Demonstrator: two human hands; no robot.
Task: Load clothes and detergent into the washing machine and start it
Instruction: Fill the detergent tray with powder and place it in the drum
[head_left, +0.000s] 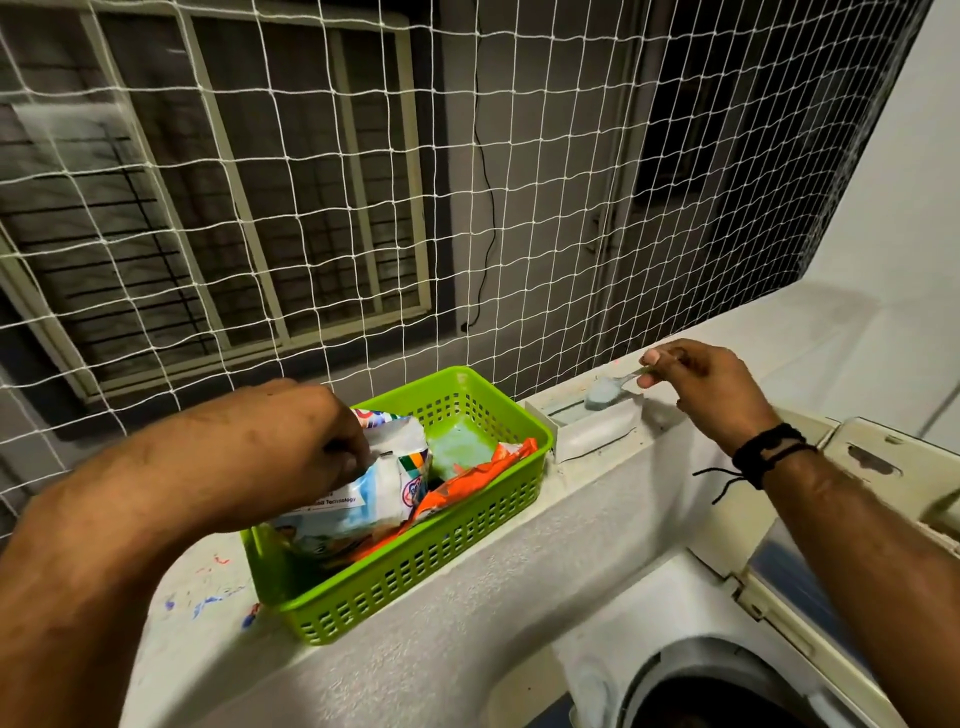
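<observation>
Left hand (317, 441): centre-left, fingers pinching detergent packet (363, 499) in green basket (467, 561).
Right hand (711, 395): right, fingers clamped on spoon (608, 391).

White rope netting (545, 171) stretched across the opening, barred window (218, 208) with pale frame behind it, thin black cable (488, 208) hanging down grey wall (550, 156), white ledge (467, 613) with blue and red paint flecks
</observation>
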